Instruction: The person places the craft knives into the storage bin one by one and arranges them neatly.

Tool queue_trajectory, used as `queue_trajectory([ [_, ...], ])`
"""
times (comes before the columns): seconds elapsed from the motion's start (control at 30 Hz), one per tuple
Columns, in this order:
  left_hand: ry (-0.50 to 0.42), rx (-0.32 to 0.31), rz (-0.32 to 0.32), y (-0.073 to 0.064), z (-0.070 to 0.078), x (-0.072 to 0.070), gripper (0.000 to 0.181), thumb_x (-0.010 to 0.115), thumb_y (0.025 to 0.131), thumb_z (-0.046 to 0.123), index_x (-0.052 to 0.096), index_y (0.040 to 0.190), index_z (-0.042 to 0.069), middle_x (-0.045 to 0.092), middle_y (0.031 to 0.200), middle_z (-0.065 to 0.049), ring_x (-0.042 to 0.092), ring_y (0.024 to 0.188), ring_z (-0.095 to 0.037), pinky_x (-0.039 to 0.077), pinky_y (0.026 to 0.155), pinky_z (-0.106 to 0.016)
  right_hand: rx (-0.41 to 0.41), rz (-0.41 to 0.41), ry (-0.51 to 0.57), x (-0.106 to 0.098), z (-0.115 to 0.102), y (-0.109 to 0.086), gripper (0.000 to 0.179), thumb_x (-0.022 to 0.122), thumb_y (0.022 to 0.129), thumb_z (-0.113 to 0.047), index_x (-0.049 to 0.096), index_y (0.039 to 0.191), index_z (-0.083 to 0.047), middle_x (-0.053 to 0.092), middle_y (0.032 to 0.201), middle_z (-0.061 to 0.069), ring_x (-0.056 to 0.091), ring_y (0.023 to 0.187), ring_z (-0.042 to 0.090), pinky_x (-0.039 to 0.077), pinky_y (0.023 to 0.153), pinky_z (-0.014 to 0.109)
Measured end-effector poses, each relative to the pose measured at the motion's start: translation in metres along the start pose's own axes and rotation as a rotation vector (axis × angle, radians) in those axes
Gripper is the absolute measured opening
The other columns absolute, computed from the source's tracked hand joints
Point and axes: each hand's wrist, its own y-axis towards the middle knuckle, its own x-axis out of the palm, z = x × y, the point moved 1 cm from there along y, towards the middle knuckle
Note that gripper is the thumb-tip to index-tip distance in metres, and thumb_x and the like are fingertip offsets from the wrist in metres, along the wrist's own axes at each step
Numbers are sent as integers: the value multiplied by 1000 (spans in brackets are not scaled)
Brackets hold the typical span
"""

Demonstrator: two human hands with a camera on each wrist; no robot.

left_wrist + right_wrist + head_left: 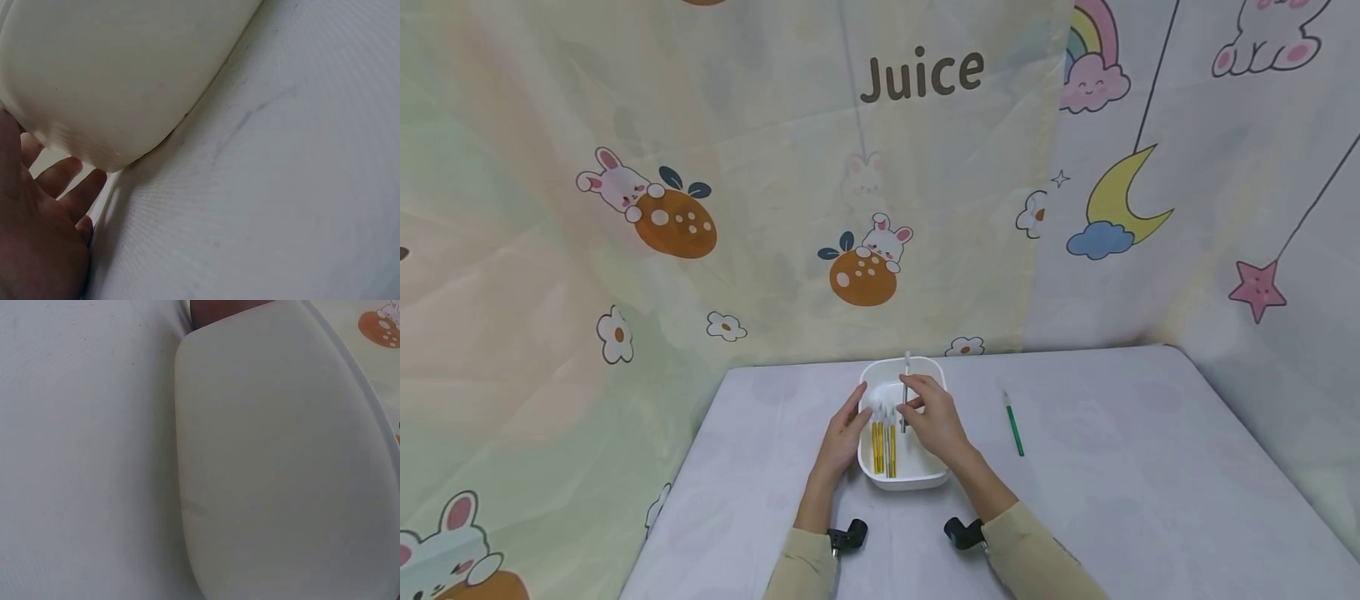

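Observation:
A white plastic basin (917,482) stands on the table with several slim sticks inside. Yellow sticks (878,448) lie on its left side, their far ends pale, among silver ones. My left hand (841,437) holds the basin's left side, thumb at the rim; in the left wrist view its fingers (84,194) touch the outer wall. Over the basin, my right hand (936,421) pinches a slim silver stick (906,392) with a pale far end. Only the basin's outer wall (287,456) fills most of the right wrist view, so the right fingertips are hidden there.
A green stick with a pale tip (1015,429) lies on the table right of the basin. The white-covered table (1120,492) ends at a patterned cloth backdrop (775,250) close behind the basin. Black wrist cameras (848,536) sit on both wrists.

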Motion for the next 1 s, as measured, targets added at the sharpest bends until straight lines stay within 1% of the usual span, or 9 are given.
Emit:
queue_trajectory([
  [0.13,2,4,1,0,0,0,50,53,109,32,43,158,38,36,167,14,26,160,-18,22,130,-52,-4,-6,-5,1,1,0,54,76,91,3,61,143,-4,60,141,15,74,93,21,61,69,18],
  [0.23,5,10,-3,1,0,0,51,53,109,31,43,159,35,36,168,12,26,160,-20,22,130,-53,-1,-10,-2,2,2,-1,54,76,90,4,62,142,-3,61,140,16,74,92,21,61,69,18],
  [0.4,-1,14,-1,1,0,0,52,53,109,29,43,160,32,36,168,10,26,160,-22,21,130,-54,35,-32,9,2,1,-1,54,76,90,4,62,142,-3,61,140,16,73,89,19,61,66,18],
  [0.63,-2,13,-2,0,1,-1,50,52,109,29,44,158,38,36,168,11,27,160,-20,23,129,-53,84,-69,-27,3,1,-2,55,76,91,3,61,143,-4,59,143,15,71,85,13,60,63,17],
  [0.8,-3,0,2,0,0,0,50,54,109,30,44,157,41,36,167,13,27,159,-18,23,130,-52,102,-81,-43,2,0,-2,55,76,91,2,61,143,-4,58,143,17,71,85,13,59,63,16],
  [1.0,-4,6,8,0,0,0,49,54,108,31,45,156,42,36,167,11,27,160,-20,22,130,-53,135,-102,-52,3,2,-1,55,76,92,0,60,144,-5,58,145,16,71,87,13,60,64,16],
])
